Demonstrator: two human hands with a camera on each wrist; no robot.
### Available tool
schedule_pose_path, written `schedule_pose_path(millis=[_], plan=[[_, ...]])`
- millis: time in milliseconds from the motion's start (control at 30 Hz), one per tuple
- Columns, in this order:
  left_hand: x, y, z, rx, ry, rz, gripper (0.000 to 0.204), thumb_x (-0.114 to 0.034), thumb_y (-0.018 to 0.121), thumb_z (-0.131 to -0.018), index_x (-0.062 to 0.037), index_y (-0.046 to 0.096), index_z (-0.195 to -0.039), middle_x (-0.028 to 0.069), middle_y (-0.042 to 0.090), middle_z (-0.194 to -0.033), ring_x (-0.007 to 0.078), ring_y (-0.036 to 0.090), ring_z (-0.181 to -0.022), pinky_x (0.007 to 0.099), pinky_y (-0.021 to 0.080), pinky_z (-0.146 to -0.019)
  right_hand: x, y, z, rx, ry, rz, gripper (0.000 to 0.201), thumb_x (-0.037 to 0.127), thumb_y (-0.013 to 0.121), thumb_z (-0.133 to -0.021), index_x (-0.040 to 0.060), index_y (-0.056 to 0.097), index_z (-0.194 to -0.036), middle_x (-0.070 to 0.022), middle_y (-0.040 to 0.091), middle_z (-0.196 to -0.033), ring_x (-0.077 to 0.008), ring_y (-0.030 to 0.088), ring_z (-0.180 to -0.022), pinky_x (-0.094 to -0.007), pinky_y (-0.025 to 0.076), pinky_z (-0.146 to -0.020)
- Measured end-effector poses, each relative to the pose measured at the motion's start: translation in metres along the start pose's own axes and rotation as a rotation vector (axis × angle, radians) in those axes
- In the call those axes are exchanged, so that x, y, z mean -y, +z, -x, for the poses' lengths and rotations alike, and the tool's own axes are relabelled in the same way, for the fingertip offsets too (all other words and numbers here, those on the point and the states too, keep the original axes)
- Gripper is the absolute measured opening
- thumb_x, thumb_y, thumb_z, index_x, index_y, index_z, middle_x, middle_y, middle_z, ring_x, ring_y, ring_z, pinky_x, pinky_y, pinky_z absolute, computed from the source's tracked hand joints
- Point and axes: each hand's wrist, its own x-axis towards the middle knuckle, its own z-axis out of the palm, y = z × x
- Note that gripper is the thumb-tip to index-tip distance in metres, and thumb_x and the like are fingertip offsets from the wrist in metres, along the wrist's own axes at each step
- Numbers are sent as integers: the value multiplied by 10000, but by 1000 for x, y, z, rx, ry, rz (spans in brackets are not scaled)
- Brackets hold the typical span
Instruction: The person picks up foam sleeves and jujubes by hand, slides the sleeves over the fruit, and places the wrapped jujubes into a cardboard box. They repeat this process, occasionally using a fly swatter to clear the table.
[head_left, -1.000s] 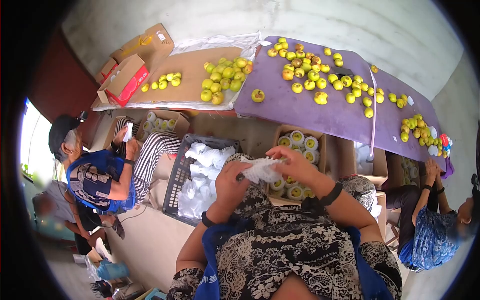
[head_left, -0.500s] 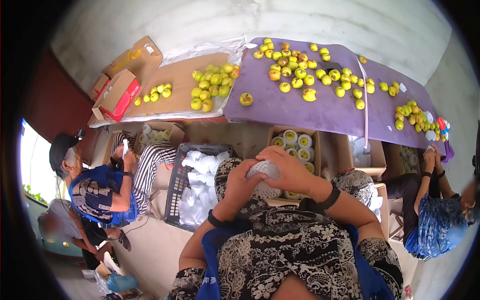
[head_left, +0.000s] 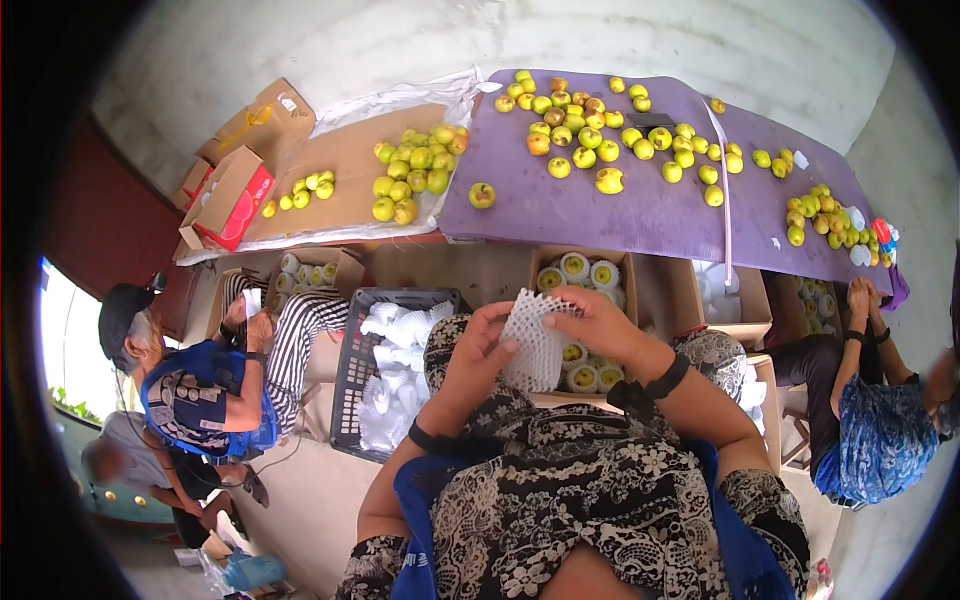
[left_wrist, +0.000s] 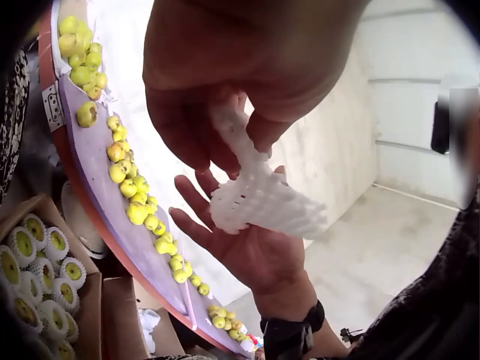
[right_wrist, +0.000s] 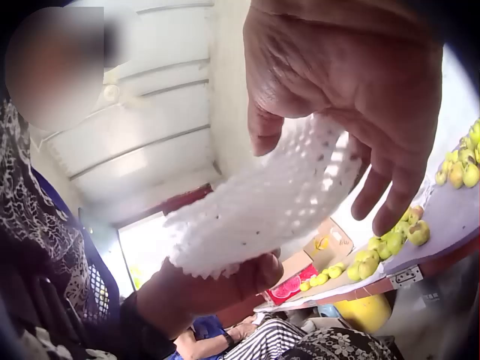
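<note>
A white foam net sleeve [head_left: 533, 345] is stretched between both hands above the lap, lying fairly flat with its mesh showing. The left hand [head_left: 474, 355] pinches its left side between thumb and fingers. At the upper right edge, the right hand [head_left: 600, 325] grips it with thumb and fingers. In the left wrist view the left hand [left_wrist: 240, 75] pinches a narrow, gathered part of the net [left_wrist: 266, 199], with the right hand [left_wrist: 255, 251] behind it. The right wrist view has the right hand [right_wrist: 345, 97] holding one end of the net [right_wrist: 255, 202].
A black crate [head_left: 348, 388] of white nets stands left of the lap. Behind the hands is a carton [head_left: 625, 262] of netted apples. Loose apples lie on a purple-covered table [head_left: 520, 215] and a cardboard-covered part [head_left: 340, 205]. One person [head_left: 205, 385] sits left, another [head_left: 872, 435] right.
The net, bunched at first and then rounded between the hands, is now flatter and longer. The hands have shifted around it, with the left fingers spread more along its side.
</note>
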Motion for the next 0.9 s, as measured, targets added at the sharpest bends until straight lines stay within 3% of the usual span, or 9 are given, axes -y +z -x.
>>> schedule_pose_path(millis=[100, 200, 333, 400, 500, 733, 900], plan=[[4, -2, -1, 57, 107, 256, 559, 98, 549, -828, -61, 382, -1337, 140, 503, -1339, 189, 502, -1220, 317, 435, -977, -5, -10, -6, -3, -40, -86, 205, 127, 628, -927, 52, 561, -1106, 45, 558, -986, -40, 484, -908, -231, 423, -821], [7, 6, 0, 51, 224, 230, 609, 108, 568, -799, -81, 379, -1346, 132, 406, -1404, 204, 480, -1236, 316, 438, -972, -3, -9, -5, -55, -34, -178, 181, 152, 625, -925, 53, 557, -1060, 27, 542, -908, -67, 506, -871, -254, 442, -787], [21, 3, -2, 26, 183, 2, 568, 112, 575, -807, -82, 404, -1313, 105, 397, -1396, 214, 508, -1205, 347, 424, -1009, -9, -8, -7, -39, -78, -183, 164, 180, 589, -946, 61, 552, -1053, 20, 535, -941, -69, 491, -902, -262, 427, -823], [27, 2, -6, -33, 269, -81, 425, 126, 547, -824, -66, 478, -1196, 103, 415, -1367, 186, 514, -1169, 311, 439, -969, -7, -8, -7, 2, -53, -288, 228, 228, 516, -984, 50, 545, -1123, -4, 552, -1026, -88, 499, -989, -278, 407, -904], [40, -8, -8, -105, 254, -163, 350, 144, 530, -837, -55, 500, -1122, 100, 434, -1341, 180, 512, -1170, 315, 440, -971, -2, -4, -5, -35, 17, -437, 313, 262, 444, -1011, 29, 527, -1202, -25, 560, -1124, -110, 497, -1080, -286, 377, -976], [33, 1, -7, -63, 273, 51, 425, 147, 539, -825, -72, 471, -1183, 97, 444, -1319, 191, 503, -1188, 324, 463, -954, -15, -1, -7, -44, 58, -448, 341, 254, 420, -1018, 11, 514, -1238, -32, 564, -1161, -123, 508, -1098, -277, 380, -982], [30, 0, -6, -36, 221, -251, 529, 132, 533, -789, -85, 433, -1260, 100, 404, -1367, 226, 444, -1272, 333, 423, -1007, -13, -3, -8, -59, 37, -288, 333, 274, 429, -1019, 30, 526, -1224, -32, 570, -1117, -120, 512, -1045, -276, 402, -940]])
